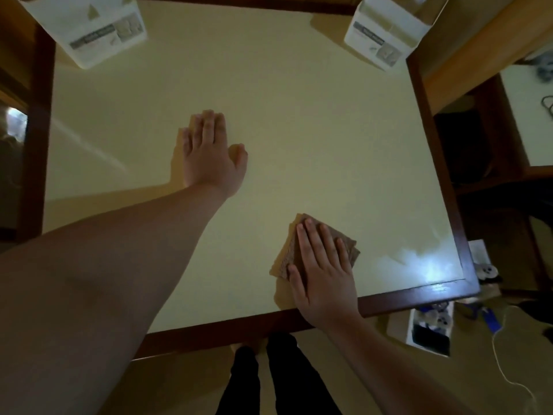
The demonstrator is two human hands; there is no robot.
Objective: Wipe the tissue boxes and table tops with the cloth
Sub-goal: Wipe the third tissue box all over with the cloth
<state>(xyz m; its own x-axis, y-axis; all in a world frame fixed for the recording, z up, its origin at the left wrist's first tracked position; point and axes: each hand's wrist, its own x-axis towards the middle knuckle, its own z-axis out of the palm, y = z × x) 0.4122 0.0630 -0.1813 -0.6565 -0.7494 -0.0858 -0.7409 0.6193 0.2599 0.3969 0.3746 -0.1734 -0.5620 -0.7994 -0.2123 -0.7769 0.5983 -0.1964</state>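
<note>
A cream table top (299, 115) with a dark wooden rim fills the view. My right hand (323, 271) lies flat with straight fingers on a folded brown cloth (291, 253), pressing it onto the table near the front edge. Palm down and fingers straight, my left hand (209, 154) rests on the table's middle. Two white tissue boxes stand at the far corners, one on the left (89, 28) and one on the right (386, 34).
A wet, shiny patch (419, 262) lies by the front right corner. To the right stand a wooden bench (466, 46) and another table (529, 115). Clutter and a white cable (502, 354) lie on the floor at the right. My legs (269, 381) stand below the front edge.
</note>
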